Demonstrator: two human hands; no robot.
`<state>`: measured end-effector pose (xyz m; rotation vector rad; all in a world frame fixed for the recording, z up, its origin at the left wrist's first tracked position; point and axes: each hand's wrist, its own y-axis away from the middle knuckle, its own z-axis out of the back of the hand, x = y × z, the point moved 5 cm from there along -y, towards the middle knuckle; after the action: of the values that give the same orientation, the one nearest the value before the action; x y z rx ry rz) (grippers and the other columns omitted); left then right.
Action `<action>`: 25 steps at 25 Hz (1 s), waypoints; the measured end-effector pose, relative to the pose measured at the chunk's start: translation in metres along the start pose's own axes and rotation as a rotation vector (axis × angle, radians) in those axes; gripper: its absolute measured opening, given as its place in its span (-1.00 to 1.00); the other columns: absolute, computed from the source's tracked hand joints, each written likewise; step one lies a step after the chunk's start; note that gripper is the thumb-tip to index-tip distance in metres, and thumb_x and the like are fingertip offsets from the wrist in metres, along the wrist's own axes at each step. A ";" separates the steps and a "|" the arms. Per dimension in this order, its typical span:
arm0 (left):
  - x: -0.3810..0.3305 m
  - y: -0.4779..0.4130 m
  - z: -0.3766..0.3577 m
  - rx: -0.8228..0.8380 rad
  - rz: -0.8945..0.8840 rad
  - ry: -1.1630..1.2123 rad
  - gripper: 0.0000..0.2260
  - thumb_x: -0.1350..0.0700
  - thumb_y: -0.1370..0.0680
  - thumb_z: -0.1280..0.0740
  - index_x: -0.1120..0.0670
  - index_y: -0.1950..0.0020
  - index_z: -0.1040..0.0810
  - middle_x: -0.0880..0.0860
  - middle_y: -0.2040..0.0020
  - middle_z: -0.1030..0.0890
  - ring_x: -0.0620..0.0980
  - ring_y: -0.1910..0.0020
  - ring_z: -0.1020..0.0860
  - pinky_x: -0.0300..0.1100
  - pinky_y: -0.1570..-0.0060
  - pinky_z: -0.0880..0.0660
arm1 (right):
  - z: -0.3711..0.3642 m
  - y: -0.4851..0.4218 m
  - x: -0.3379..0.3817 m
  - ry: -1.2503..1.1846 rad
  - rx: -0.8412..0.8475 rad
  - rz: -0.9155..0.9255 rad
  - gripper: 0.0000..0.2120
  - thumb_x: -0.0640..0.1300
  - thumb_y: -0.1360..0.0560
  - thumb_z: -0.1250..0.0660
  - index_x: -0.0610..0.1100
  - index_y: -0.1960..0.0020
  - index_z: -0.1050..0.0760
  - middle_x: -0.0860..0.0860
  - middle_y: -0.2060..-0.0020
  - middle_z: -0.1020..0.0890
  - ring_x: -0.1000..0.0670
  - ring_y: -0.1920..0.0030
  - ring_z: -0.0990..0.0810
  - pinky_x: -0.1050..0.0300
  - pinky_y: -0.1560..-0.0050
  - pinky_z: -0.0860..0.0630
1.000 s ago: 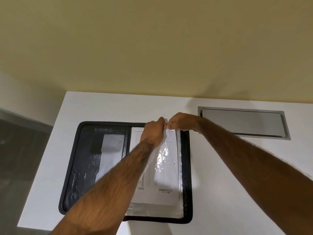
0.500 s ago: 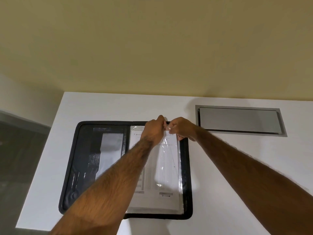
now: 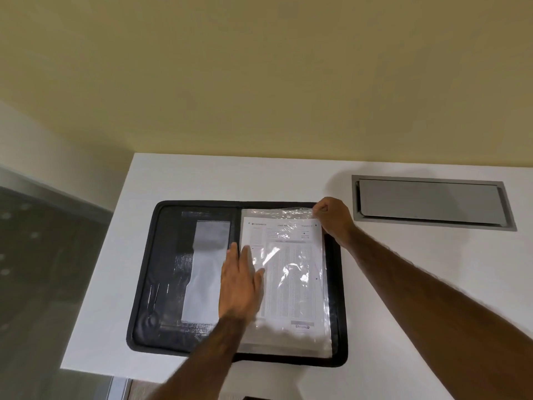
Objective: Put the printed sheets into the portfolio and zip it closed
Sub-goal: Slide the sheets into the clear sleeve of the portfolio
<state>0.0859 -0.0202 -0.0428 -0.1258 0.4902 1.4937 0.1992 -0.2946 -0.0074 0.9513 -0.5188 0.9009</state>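
Over the open portfolio (image 3: 184, 284), the flat, released left hand (image 3: 239, 284) should press the sheets (image 3: 291, 278) while the right hand (image 3: 331, 217), pinching the sleeve (image 3: 326, 327) corner, smooths it flat before zipping.

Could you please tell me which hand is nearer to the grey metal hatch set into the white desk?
Right. The right hand pinches the clear plastic sleeve's top corner, just left of the grey metal hatch; the left hand lies flat mid-portfolio, farther away.
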 end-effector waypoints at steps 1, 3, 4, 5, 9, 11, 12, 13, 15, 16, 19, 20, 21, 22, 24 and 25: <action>0.002 0.009 -0.003 0.011 -0.002 -0.005 -0.39 -0.25 -0.67 0.01 0.01 -0.64 -0.01 0.04 -0.66 0.04 0.00 -0.63 0.06 -0.07 -0.56 0.03 | -0.002 0.003 -0.006 -0.056 -0.031 -0.034 -0.92 -0.33 -0.38 -0.27 -0.34 0.17 -0.51 -0.04 0.30 -0.53 -0.02 0.29 -0.46 0.11 0.35 -0.39; 0.003 0.021 -0.008 0.047 0.000 0.010 -0.38 -0.26 -0.67 0.04 0.01 -0.65 0.04 0.00 -0.66 0.12 -0.04 -0.63 0.13 -0.06 -0.58 0.05 | -0.011 0.017 -0.024 -0.116 -0.041 -0.114 -0.87 -0.30 -0.40 -0.34 -0.27 0.06 -0.48 -0.03 0.24 -0.54 -0.05 0.26 -0.51 0.06 0.35 -0.45; 0.002 0.024 -0.010 0.065 0.000 0.012 -0.37 -0.26 -0.67 0.06 0.01 -0.66 0.09 -0.01 -0.66 0.17 -0.05 -0.63 0.17 -0.07 -0.58 0.09 | -0.015 0.024 -0.034 -0.095 -0.030 -0.132 -0.87 -0.30 -0.41 -0.36 -0.19 0.05 -0.48 -0.01 0.20 -0.57 -0.06 0.21 -0.56 0.06 0.33 -0.51; -0.001 0.025 -0.012 0.079 -0.005 -0.004 -0.36 -0.27 -0.67 0.08 0.02 -0.66 0.14 -0.01 -0.65 0.22 -0.04 -0.62 0.21 -0.08 -0.57 0.15 | -0.018 0.031 -0.041 -0.058 -0.024 -0.134 -0.85 -0.31 -0.43 -0.36 -0.13 0.05 -0.47 0.01 0.18 -0.58 -0.07 0.16 -0.59 0.12 0.32 -0.55; -0.006 0.024 -0.018 0.139 -0.078 -0.135 -0.34 -0.27 -0.67 0.20 0.08 -0.62 0.33 0.04 -0.62 0.38 0.02 -0.60 0.33 -0.04 -0.57 0.23 | -0.020 0.040 -0.045 -0.011 -0.109 -0.099 -0.85 -0.29 -0.46 -0.34 -0.06 0.09 -0.48 0.07 0.17 -0.59 -0.03 0.11 -0.62 0.30 0.35 -0.46; -0.005 0.025 -0.018 0.161 -0.115 -0.173 -0.33 -0.26 -0.67 0.21 0.08 -0.60 0.37 0.04 -0.60 0.41 0.03 -0.60 0.36 -0.02 -0.57 0.23 | -0.019 0.040 -0.039 0.004 -0.161 -0.067 -0.87 -0.29 -0.48 -0.30 -0.10 0.04 -0.51 -0.01 0.14 -0.64 -0.03 0.12 -0.62 0.20 0.30 -0.51; -0.004 0.026 -0.018 0.169 -0.127 -0.191 -0.33 -0.28 -0.66 0.21 0.08 -0.60 0.38 0.04 -0.60 0.42 0.04 -0.59 0.37 -0.01 -0.56 0.24 | -0.019 0.042 -0.036 0.006 -0.182 -0.049 -0.83 -0.30 -0.48 -0.27 -0.11 -0.03 -0.52 -0.05 0.09 -0.65 -0.05 0.11 -0.62 0.13 0.24 -0.56; -0.005 0.026 -0.018 0.176 -0.133 -0.204 -0.32 -0.29 -0.65 0.22 0.07 -0.60 0.39 0.05 -0.60 0.43 0.05 -0.59 0.38 -0.01 -0.56 0.26 | -0.020 0.045 -0.032 0.019 -0.196 -0.027 -0.75 -0.30 -0.48 -0.25 -0.10 -0.12 -0.51 -0.07 0.02 -0.65 -0.07 0.06 -0.63 0.05 0.14 -0.60; -0.007 0.026 -0.018 0.180 -0.139 -0.216 -0.30 -0.31 -0.65 0.21 0.07 -0.60 0.37 0.05 -0.59 0.44 0.07 -0.58 0.40 0.01 -0.55 0.28 | -0.022 0.055 -0.022 0.145 -0.204 0.068 -0.54 -0.28 -0.49 -0.29 -0.05 -0.37 -0.39 -0.09 -0.22 -0.55 -0.10 -0.19 -0.56 -0.08 -0.13 -0.59; -0.009 0.026 -0.018 0.184 -0.142 -0.221 -0.31 -0.31 -0.65 0.20 0.07 -0.60 0.36 0.05 -0.59 0.44 0.07 -0.58 0.40 0.02 -0.55 0.28 | -0.025 0.061 -0.018 0.268 -0.178 0.143 -0.45 -0.24 -0.50 -0.32 -0.03 -0.46 -0.30 -0.09 -0.36 -0.45 -0.12 -0.33 -0.46 -0.12 -0.26 -0.52; -0.009 0.027 -0.017 0.214 -0.156 -0.240 -0.30 -0.33 -0.62 0.26 0.06 -0.60 0.38 0.03 -0.57 0.48 0.06 -0.56 0.43 0.01 -0.56 0.29 | -0.049 0.086 -0.019 0.699 0.014 0.370 -0.39 -0.05 -0.54 -0.34 -0.01 -0.53 -0.20 -0.08 -0.58 -0.14 -0.15 -0.58 -0.08 -0.19 -0.48 -0.24; -0.007 0.027 -0.015 0.217 -0.170 -0.244 -0.29 -0.34 -0.60 0.28 0.05 -0.59 0.38 0.03 -0.57 0.49 0.06 -0.56 0.44 0.00 -0.55 0.30 | -0.056 0.093 -0.026 0.792 0.091 0.391 -0.40 0.01 -0.54 -0.32 0.01 -0.53 -0.20 -0.07 -0.60 -0.06 -0.16 -0.60 0.02 -0.23 -0.51 -0.15; -0.005 0.028 -0.012 0.219 -0.188 -0.252 -0.29 -0.35 -0.60 0.28 0.04 -0.59 0.38 0.03 -0.57 0.49 0.06 -0.56 0.44 0.01 -0.55 0.30 | -0.059 0.098 -0.033 0.847 0.145 0.373 -0.38 0.05 -0.54 -0.31 0.02 -0.53 -0.18 -0.07 -0.60 -0.01 -0.17 -0.60 0.09 -0.26 -0.52 -0.10; 0.000 0.030 -0.009 0.215 -0.203 -0.260 -0.30 -0.34 -0.62 0.26 0.03 -0.60 0.38 0.03 -0.57 0.47 0.06 -0.57 0.43 0.02 -0.56 0.29 | -0.058 0.101 -0.040 0.864 0.165 0.329 -0.35 0.08 -0.53 -0.31 0.02 -0.54 -0.15 -0.07 -0.60 0.02 -0.19 -0.60 0.12 -0.27 -0.52 -0.08; 0.021 0.036 0.000 0.193 -0.173 -0.254 -0.33 -0.30 -0.65 0.19 0.01 -0.62 0.32 0.06 -0.60 0.41 0.08 -0.58 0.39 0.07 -0.58 0.24 | -0.051 0.103 -0.046 0.821 0.154 0.224 -0.31 0.11 -0.52 -0.32 0.01 -0.55 -0.12 -0.08 -0.60 0.01 -0.21 -0.60 0.10 -0.27 -0.51 -0.14; 0.036 0.039 0.006 0.180 -0.123 -0.227 -0.34 -0.29 -0.65 0.14 0.01 -0.63 0.28 0.06 -0.61 0.37 0.08 -0.59 0.36 0.09 -0.58 0.21 | -0.047 0.106 -0.047 0.796 0.147 0.189 -0.30 0.11 -0.51 -0.33 0.00 -0.55 -0.12 -0.08 -0.59 -0.01 -0.21 -0.59 0.08 -0.26 -0.49 -0.19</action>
<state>0.0493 0.0189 -0.0430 0.1510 0.4227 1.3177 0.0851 -0.2445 -0.0156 0.6022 0.1456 1.4036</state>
